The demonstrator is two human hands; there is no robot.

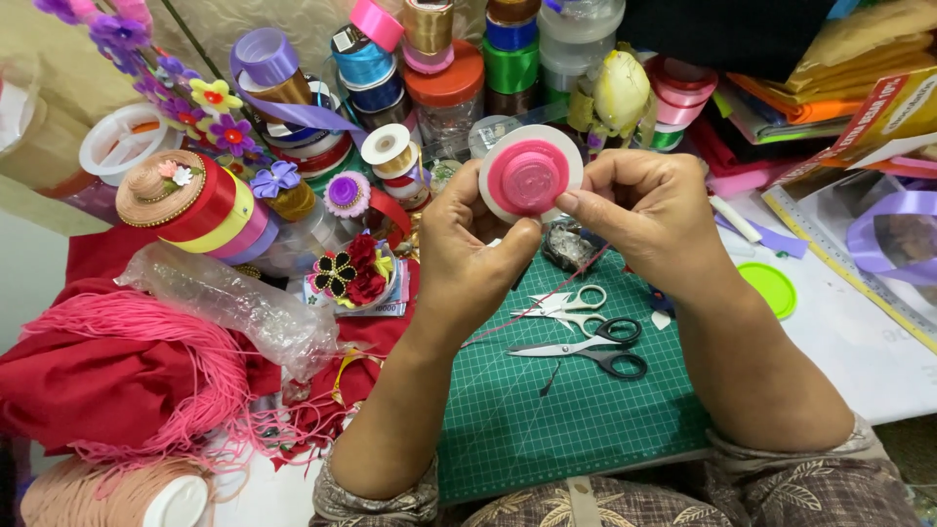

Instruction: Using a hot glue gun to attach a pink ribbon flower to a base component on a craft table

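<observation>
Both hands are raised above the green cutting mat (pixel 576 410), gripping one small piece between them: a white disc (pixel 530 173) with pink ribbon coiled into a raised round on its face. The left hand (pixel 468 244) is closed on its lower edge, thumb pressed up beside the pink coil; the right hand (pixel 649 205) pinches the disc's right side with fingertips. A thin pink thread (pixel 547 298) trails down from it toward the mat. By the look of it the coil already covers the middle, with a bare white rim still showing. Two pairs of scissors (pixel 586 337) lie untouched on the mat, and ribbon spools (pixel 429 59) crowd the far edge of the tabletop.
</observation>
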